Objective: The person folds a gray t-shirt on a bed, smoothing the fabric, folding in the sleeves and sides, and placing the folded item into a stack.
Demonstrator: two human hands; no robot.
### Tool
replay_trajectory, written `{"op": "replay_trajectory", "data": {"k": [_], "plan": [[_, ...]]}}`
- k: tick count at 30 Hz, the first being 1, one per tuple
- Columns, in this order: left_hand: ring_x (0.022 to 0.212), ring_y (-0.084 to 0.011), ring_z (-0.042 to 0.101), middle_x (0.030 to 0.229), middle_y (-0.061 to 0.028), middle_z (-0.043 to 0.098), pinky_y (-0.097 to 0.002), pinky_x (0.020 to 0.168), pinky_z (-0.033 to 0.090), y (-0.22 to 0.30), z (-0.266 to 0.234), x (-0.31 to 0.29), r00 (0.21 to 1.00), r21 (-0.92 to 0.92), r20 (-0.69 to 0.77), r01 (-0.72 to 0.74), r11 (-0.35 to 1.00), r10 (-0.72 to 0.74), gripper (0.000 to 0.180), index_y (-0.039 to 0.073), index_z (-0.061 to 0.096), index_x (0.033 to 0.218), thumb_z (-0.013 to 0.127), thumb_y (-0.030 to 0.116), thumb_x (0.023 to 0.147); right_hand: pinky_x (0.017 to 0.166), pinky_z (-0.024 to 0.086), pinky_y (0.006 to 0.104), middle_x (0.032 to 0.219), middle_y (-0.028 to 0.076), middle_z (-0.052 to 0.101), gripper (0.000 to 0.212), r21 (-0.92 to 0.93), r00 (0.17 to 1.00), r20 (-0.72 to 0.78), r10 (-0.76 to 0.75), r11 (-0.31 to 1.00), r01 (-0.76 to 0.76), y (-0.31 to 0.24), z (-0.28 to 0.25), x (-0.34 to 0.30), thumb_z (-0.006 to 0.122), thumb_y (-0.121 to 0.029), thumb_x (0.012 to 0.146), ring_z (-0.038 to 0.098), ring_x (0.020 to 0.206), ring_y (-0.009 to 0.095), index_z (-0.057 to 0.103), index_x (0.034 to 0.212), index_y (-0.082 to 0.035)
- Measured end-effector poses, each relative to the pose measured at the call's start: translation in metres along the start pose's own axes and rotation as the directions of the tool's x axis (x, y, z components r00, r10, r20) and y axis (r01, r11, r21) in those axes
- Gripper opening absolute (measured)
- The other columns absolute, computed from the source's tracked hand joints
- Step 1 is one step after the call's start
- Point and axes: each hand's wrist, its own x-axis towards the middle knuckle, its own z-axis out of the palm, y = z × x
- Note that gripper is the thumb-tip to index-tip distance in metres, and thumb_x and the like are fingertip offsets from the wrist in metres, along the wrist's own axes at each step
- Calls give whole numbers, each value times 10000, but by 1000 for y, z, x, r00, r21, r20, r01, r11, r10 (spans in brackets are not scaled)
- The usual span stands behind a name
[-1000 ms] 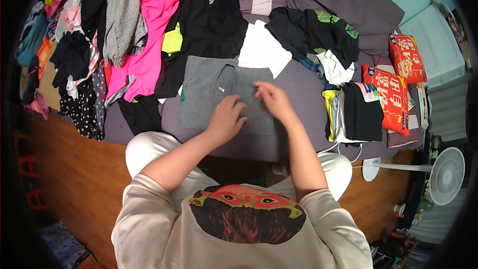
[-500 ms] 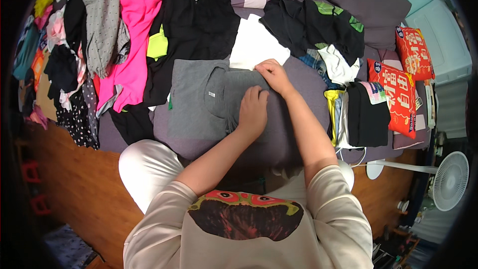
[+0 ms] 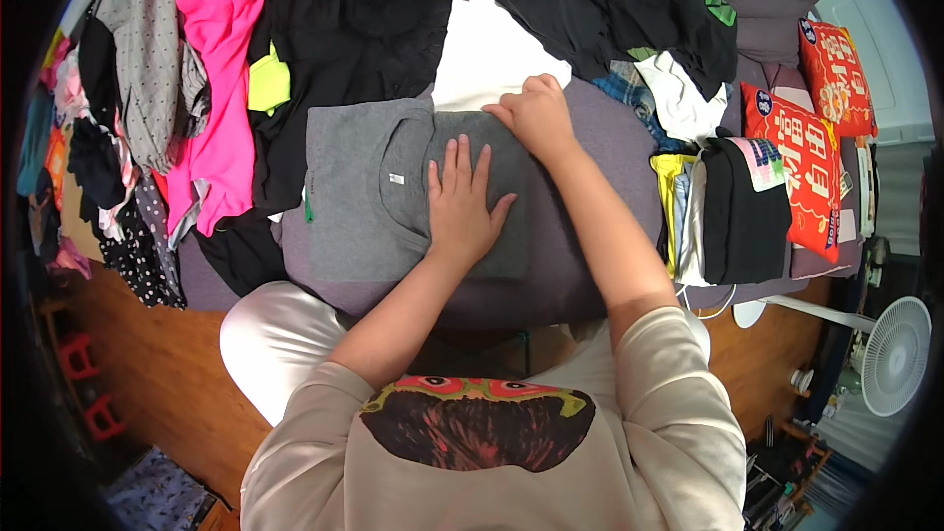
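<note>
A grey T-shirt point(image 3: 354, 187) lies folded into a flat block in front of me, its neckline and small white label facing up. My left hand point(image 3: 464, 199) rests palm down on its right half, fingers stretched out and apart. At the shirt's far right corner is my right hand point(image 3: 536, 120), its fingers curled in and its thumb along the far edge. Whatever those fingers hold, if anything, is hidden. Just beyond the shirt lies a white cloth point(image 3: 482, 54), close to my right hand.
Black point(image 3: 344, 29), pink point(image 3: 221, 69) and grey dotted clothes point(image 3: 143, 69) are heaped at left. A black-and-green garment point(image 3: 610, 15) lies at the far right. Folded clothes point(image 3: 742, 216) stand beside red packages point(image 3: 796, 172). A white fan point(image 3: 893, 354) is at right.
My left hand has opened and flattened onto the shirt, further left. My right hand has curled its fingers at the shirt's far edge. The view has shifted slightly.
</note>
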Motion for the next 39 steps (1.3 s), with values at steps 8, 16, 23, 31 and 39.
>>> {"op": "replay_trajectory", "data": {"k": [8,16,23,31,39], "plan": [[1508,-405,173,1586,-295,240,-590,1187,149,-1,3,1,997,-6,33,69,998,-69,838,-11,361,1505,623,503,897,947,424,427,948,91,672,184,15,961,-236,145,989,-145,-52,-18,-21,662,-219,908,606,950,286,697,1006,-66],[1518,-398,161,1602,-288,222,-543,1219,103,-3,13,5,998,226,35,38,973,-47,842,-4,307,1544,562,471,897,1183,242,480,1440,167,532,446,541,878,58,476,724,-428,-90,12,-85,302,-278,1091,420,1400,334,531,1401,-54],[1524,-317,180,1608,-213,271,-505,1235,97,0,-27,-39,959,327,279,-41,944,-55,936,30,300,1554,554,636,887,1196,175,580,1599,188,309,545,62,940,130,316,943,-326,-101,9,-65,548,-332,998,264,1491,363,455,1492,-121],[1527,-310,165,1633,-137,235,-534,1217,153,-18,-21,-53,974,122,220,20,992,-47,901,102,294,1565,545,654,899,1202,181,565,1614,187,274,662,-55,938,134,320,947,-315,-99,28,-68,603,-447,954,218,1510,346,425,1515,-145],[1528,-316,160,1630,-148,235,-532,1218,155,-20,-26,-52,978,127,207,-31,991,4,886,96,317,1555,535,658,905,1212,188,530,1621,183,262,629,-23,944,154,293,956,-293,-94,20,-75,584,-408,974,226,1508,343,413,1522,-151]]}}
